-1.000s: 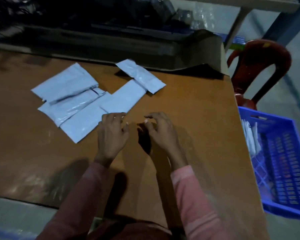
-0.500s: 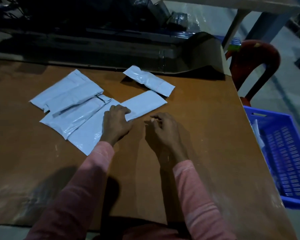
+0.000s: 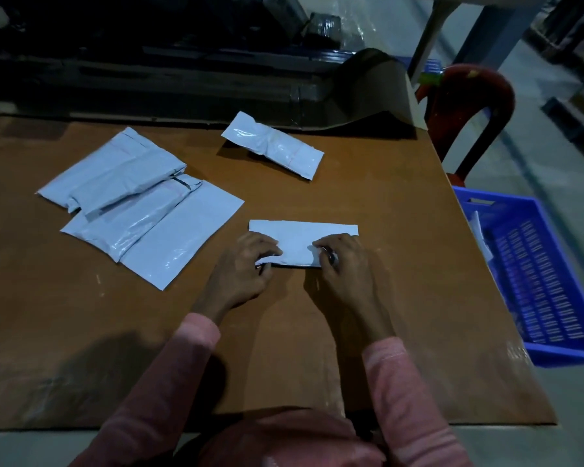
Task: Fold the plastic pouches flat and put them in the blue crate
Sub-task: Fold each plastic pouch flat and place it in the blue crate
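- Hands work one pouch (image 3: pixel 300 234) lying on the table (image 3: pixel 395 271), near centre. The left hand (image 3: pixel 246 269) pinches its near left corner and the right hand (image 3: pixel 343 267) pinches its near right corner, fingers curled onto the plastic.
- Both corners should probably travel together toward the far edge, so the edges line up before the crease is pressed. Slick plastic may spring back, so a firm sweep along the crease would help.
- The blue crate (image 3: pixel 573 355) sits below the table's right edge, well apart from the pouch. Its right side is cut off.
- Unfolded pouches (image 3: pixel 132 203) overlap at far left, so their count is unclear. A lone pouch (image 3: pixel 273 144) lies farther back.
- Thumbs under the near edge are hidden, and dim light obscures the crate's pale contents.
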Tool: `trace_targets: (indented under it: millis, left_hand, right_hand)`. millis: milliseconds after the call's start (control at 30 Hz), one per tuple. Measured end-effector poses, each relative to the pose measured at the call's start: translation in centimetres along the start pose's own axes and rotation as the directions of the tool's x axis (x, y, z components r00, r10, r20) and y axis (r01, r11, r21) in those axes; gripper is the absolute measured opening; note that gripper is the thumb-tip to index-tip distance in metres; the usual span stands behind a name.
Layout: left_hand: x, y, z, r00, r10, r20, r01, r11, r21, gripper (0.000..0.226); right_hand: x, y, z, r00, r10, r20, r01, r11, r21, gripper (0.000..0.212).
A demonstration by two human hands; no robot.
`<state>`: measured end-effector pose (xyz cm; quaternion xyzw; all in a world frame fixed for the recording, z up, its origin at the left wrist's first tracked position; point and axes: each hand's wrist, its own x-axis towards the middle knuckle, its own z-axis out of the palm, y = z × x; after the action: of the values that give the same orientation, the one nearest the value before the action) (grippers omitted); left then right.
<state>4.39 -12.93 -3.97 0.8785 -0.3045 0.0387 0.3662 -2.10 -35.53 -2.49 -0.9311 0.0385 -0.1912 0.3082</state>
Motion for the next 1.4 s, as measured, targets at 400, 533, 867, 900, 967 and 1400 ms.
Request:
trace_targets:
  millis: [400, 533, 867, 900, 967, 1400]
  left_hand:
    - [1.2, 3.3, 3.3, 0.998, -0.063, -0.005, 0.063, 0.987, 0.147, 0.044]
    - [1.6, 4.1, 3.9, 0.997, -0.071, 0.004, 0.068, 0.971, 0.228, 0.045]
    - [1.3, 4.1, 5.5, 0.986, -0.154, 0.055, 0.131, 0.944, 0.302, 0.057]
    - [1.2, 4.0, 5.7, 0.987, -0.148, 0.063, 0.12, 0.937, 0.327, 0.058]
    - [1.0, 3.8, 6.1, 0.987, -0.14, 0.077, 0.103, 0.924, 0.367, 0.061]
    - [0.7, 3.5, 6.7, 0.978, -0.173, 0.119, 0.108, 0.901, 0.42, 0.065]
  right_hand:
    - [0.4, 0.7, -0.7, 0.995, 0.101, 0.004, -0.1, 0.989, -0.109, 0.028]
    - [0.4, 0.6, 0.1, 0.988, 0.136, 0.071, -0.126, 0.983, -0.135, 0.039]
    - [-0.9, 1.1, 0.6, 0.952, 0.218, 0.217, -0.183, 0.968, -0.169, 0.062]
    - [-0.9, 1.2, 0.7, 0.955, 0.211, 0.206, -0.175, 0.968, -0.181, 0.062]
    - [-1.2, 1.3, 1.1, 0.961, 0.212, 0.178, -0.175, 0.963, -0.205, 0.062]
    - [-2.7, 1.2, 1.5, 0.961, 0.213, 0.174, -0.137, 0.92, -0.368, 0.06]
